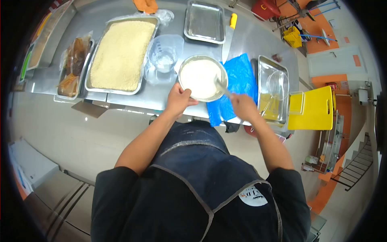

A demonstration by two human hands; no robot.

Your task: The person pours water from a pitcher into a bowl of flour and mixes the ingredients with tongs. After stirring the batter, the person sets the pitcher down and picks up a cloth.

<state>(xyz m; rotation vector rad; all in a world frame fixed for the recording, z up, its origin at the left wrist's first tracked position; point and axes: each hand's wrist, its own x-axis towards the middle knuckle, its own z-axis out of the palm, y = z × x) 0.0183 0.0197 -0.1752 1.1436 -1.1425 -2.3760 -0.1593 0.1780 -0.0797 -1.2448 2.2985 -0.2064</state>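
A round metal bowl [182,89] of creamy white batter [199,76] sits near the front edge of the steel table. My left hand [180,100] grips its near left rim, thumb on top and fingers underneath. In my right hand [243,107] is a spoon-like metal utensil [221,87], its far end dipping into the batter. Fingers are wrapped around its handle. Beneath and beside the bowl's right side lies a blue plastic bag [241,74]. A clear plastic jug [164,52] stands just left of the bowl.
Left of the jug is a large tray of pale crumbs [121,54], then a tray of bagged brown food [74,64]. Behind the bowl lie a metal tray [204,22] and a yellow-handled knife [228,40]. At right are a tray with a sieve [277,82] and a yellow cutting board [314,109].
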